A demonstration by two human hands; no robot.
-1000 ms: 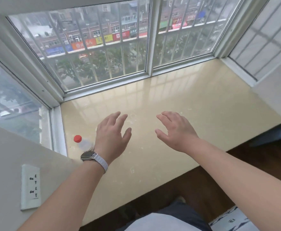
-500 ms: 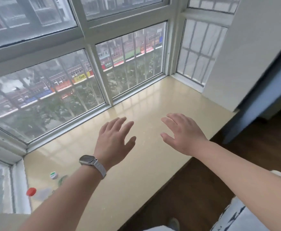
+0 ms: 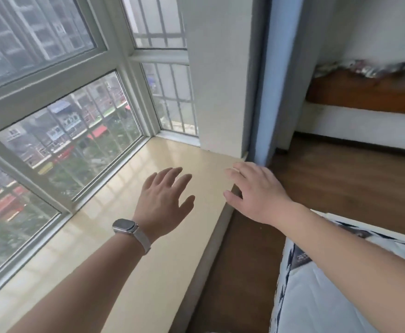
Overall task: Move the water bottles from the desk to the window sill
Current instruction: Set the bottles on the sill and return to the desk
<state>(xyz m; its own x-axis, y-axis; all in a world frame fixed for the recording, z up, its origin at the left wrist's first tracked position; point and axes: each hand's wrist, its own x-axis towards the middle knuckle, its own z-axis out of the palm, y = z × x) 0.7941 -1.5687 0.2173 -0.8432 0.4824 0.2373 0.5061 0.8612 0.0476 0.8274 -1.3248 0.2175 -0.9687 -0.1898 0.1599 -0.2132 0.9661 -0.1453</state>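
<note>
Moved right along sill (image 3: 148, 272), left hand (image 3: 163, 203), right hand (image 3: 259, 198), fingers (image 3: 172, 175) spread, empty

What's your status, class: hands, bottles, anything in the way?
Left hand open, empty, over the sill. Right hand open, empty, at the sill's edge. No bottles in view. Nothing seen in the way.

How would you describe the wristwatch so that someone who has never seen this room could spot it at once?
Start at the barred window and drop to the cream window sill below it. Over the sill hovers the left hand, nearer the glass; the wristwatch sits on its wrist. It has a silver, rounded-rectangular case on a pale band, whereas the right hand has a bare wrist.
</note>
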